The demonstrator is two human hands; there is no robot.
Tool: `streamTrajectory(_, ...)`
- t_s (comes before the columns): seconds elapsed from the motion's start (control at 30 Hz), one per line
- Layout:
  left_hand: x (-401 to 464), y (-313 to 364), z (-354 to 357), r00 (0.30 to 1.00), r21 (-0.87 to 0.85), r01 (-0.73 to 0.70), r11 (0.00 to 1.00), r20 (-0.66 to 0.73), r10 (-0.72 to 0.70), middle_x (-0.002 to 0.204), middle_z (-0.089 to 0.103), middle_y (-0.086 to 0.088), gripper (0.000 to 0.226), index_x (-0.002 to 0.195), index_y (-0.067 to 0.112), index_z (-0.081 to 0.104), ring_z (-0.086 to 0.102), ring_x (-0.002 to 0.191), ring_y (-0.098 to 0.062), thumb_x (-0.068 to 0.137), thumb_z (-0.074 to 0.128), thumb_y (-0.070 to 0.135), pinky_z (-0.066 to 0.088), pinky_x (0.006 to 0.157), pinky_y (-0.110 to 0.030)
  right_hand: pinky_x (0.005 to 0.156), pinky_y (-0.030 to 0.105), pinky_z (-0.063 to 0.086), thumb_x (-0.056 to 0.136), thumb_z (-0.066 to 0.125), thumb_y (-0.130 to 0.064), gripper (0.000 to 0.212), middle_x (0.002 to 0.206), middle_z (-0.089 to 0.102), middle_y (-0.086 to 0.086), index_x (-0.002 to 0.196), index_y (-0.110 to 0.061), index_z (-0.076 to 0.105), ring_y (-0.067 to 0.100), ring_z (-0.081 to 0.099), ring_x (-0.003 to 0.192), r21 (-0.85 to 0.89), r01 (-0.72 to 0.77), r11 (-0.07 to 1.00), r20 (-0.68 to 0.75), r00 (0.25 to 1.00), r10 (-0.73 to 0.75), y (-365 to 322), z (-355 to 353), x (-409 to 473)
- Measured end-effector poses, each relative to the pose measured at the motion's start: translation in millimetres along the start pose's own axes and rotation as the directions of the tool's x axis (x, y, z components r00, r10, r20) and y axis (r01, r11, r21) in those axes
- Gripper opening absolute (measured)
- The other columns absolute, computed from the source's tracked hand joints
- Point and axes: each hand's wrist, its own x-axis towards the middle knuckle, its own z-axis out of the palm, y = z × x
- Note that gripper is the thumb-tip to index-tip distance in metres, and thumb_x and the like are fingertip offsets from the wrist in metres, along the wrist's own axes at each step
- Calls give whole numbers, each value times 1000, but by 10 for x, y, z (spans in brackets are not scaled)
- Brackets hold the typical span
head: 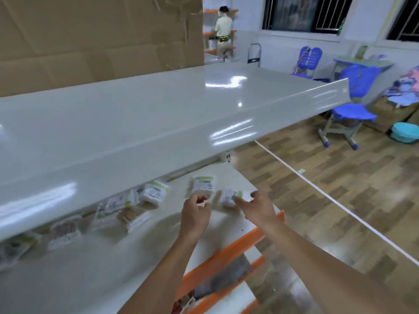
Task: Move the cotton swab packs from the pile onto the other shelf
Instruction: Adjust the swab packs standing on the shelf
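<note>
Several cotton swab packs, white with green labels, lie on the lower shelf [140,250] under the top shelf. One pack [202,185] sits just beyond my left hand [196,213], whose fingers are curled with nothing visibly in them. My right hand [256,206] pinches a pack [230,197] at the shelf's right end. More packs [154,191] and a loose pile [123,211] lie to the left, partly hidden by the top shelf. The picture is blurred by motion.
The glossy top shelf [158,123] overhangs the lower one, with cardboard [90,37] behind it. Orange-edged shelves [226,257] lie below. Blue chairs [347,116], a teal basin [405,132] and a person [223,30] stand across the wooden floor.
</note>
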Motion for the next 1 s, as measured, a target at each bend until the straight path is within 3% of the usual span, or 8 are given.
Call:
streamTrajectory(0.13,42,50,19,990,-2,101,995,-100,-100,112,64,0,14,103,21,60,60,104,-20,90,60,25,48,95,-37,65,30,45,82,66,-61,59,81,64,7,91,-3,64,22,64,78,-97,-40,995,99,994,49,-21,-13,169)
streamTrajectory(0.3,144,51,-24,973,63,160,985,-175,-147,120,63,-2,27,114,15,56,59,111,-23,91,59,30,46,99,-40,73,30,40,71,78,-54,56,98,56,5,102,-15,54,24,57,92,-120,-42,992,171,983,62,-51,70,289)
streamTrajectory(0.43,292,82,-46,972,91,170,981,-179,-152,128,60,-6,41,126,11,51,58,117,-27,93,59,34,45,102,-40,87,44,54,62,87,-37,56,102,65,-2,108,-28,56,24,62,100,81,-36,996,175,984,21,-60,106,299)
streamTrajectory(0.57,465,131,5,965,63,198,978,-186,-184,130,62,-7,43,127,10,51,57,120,-27,94,58,36,45,103,-39,83,46,57,68,83,-21,48,98,68,1,105,-30,55,23,67,88,284,-47,958,168,986,-1,11,49,311)
streamTrajectory(0.73,623,109,89,960,111,220,969,-201,-195,125,65,-7,48,124,12,54,58,119,-29,90,63,43,46,102,-40,63,29,55,71,79,-3,42,97,64,11,98,-31,65,19,64,73,529,-6,849,164,982,-96,84,-86,288)
streamTrajectory(0.8,643,92,103,956,119,243,963,-199,-216,122,67,-5,45,120,15,56,59,117,-29,87,67,43,47,100,-40,68,33,59,72,77,0,42,103,65,17,101,-29,70,22,68,77,602,-21,798,196,973,-123,110,-94,260)
streamTrajectory(0.87,632,69,115,954,107,256,961,-191,-233,116,68,-2,42,113,19,55,61,113,-29,82,73,41,49,97,-39,72,37,60,77,75,2,43,106,68,19,105,-31,71,25,70,82,612,-43,789,220,968,-118,135,-57,232)
streamTrajectory(1.0,573,58,91,950,3,292,956,-119,-289,102,67,7,49,104,23,57,64,106,-23,67,85,37,51,96,-38,64,22,51,77,82,-9,43,94,75,6,113,-27,67,13,71,77,577,-49,815,231,967,-105,153,21,220)
